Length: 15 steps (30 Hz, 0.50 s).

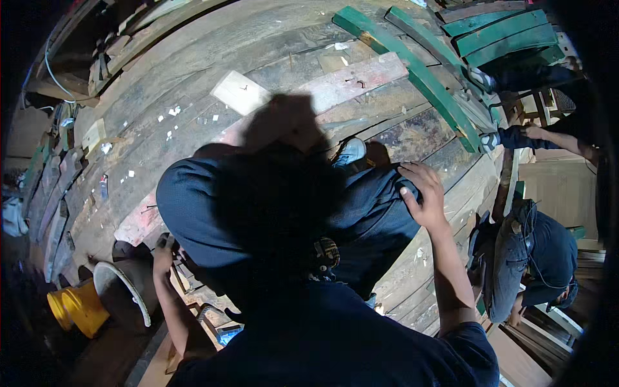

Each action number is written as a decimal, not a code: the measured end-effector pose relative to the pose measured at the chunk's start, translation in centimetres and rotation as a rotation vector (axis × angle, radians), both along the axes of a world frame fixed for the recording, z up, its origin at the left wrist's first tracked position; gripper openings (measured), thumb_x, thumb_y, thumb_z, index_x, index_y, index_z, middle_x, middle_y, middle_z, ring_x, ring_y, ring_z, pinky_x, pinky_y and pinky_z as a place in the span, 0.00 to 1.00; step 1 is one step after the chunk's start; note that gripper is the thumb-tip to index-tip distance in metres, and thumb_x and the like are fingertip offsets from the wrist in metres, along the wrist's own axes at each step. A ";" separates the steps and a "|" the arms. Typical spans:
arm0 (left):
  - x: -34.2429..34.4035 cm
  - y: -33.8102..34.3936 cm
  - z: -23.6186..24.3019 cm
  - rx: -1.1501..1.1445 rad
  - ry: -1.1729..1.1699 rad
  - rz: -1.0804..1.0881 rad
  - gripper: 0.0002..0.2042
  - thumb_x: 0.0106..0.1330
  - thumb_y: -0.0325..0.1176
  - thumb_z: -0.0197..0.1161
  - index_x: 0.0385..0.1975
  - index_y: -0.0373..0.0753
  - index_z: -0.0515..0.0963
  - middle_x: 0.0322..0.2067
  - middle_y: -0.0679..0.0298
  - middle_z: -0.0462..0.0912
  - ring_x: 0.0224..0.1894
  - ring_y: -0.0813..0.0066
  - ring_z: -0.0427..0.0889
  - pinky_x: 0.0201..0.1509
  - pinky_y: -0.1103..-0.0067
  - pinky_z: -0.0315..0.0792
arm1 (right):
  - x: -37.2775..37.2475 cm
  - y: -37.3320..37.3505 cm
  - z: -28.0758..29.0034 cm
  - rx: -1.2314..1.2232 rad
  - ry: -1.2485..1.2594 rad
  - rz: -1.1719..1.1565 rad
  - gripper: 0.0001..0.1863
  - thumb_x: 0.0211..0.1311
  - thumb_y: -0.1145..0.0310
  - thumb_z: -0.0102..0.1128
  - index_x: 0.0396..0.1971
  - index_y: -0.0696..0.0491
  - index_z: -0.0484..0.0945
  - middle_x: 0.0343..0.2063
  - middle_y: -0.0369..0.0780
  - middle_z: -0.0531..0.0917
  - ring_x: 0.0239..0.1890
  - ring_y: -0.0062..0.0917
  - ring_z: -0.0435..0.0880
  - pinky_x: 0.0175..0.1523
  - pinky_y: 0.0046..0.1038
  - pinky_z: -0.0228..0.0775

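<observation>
My right hand [423, 195] rests on my dark-trousered right knee, its thumb and fingers apart and holding nothing. On the left, my left hand [164, 256] hangs low beside my left knee, near a grey bucket [126, 293]. Its fingers are lost in shadow, so their grip cannot be made out. In front of me, a worn plank [361, 82] with faded pinkish paint runs slantwise across the boards, partly covered by my head and legs. Bent nails stick up from it. A short pale wood block [240, 91] with a nail in it lies by the plank.
Green-painted beams [429, 90] lie at the far right, beside stacked green boards [506, 37]. A yellow container [76, 309] adjoins the bucket. A lighter [104, 186] and white scraps lie on the floor. One person [538, 251] bends over at the right; another person's hand [534, 131] shows above.
</observation>
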<state>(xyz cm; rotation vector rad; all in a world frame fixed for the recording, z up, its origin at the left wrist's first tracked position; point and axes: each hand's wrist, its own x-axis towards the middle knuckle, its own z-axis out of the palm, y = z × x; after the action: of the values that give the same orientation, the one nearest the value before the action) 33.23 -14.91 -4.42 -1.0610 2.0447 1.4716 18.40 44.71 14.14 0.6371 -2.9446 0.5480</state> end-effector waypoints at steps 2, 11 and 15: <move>-0.2 0.1 -2.1 -0.004 -0.017 -0.035 0.22 0.65 0.45 0.55 0.51 0.34 0.71 0.38 0.59 0.80 0.37 0.72 0.78 0.36 0.78 0.74 | -0.1 0.0 -0.2 0.000 0.018 -0.024 0.16 0.51 0.66 0.59 0.40 0.54 0.79 0.43 0.44 0.79 0.50 0.41 0.74 0.56 0.38 0.62; -3.1 4.3 1.8 -0.555 0.393 -0.337 0.12 0.52 0.23 0.59 0.37 0.32 0.77 0.32 0.53 0.82 0.36 0.61 0.81 0.40 0.73 0.72 | 0.0 -0.1 -0.3 -0.037 0.020 -0.052 0.14 0.52 0.68 0.56 0.39 0.56 0.79 0.42 0.45 0.80 0.49 0.42 0.75 0.57 0.38 0.62; -7.5 1.8 5.1 -0.378 0.625 0.027 0.05 0.60 0.18 0.56 0.34 0.31 0.74 0.30 0.64 0.78 0.35 0.80 0.76 0.42 0.82 0.70 | -0.1 0.2 -0.8 -0.078 0.032 -0.092 0.13 0.52 0.69 0.55 0.38 0.57 0.79 0.41 0.45 0.80 0.49 0.42 0.75 0.57 0.37 0.62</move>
<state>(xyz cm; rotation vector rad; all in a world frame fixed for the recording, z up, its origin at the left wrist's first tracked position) 25.70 -13.13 0.72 -0.8170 2.8400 1.6112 18.31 44.87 13.34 0.4943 -2.8894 0.6333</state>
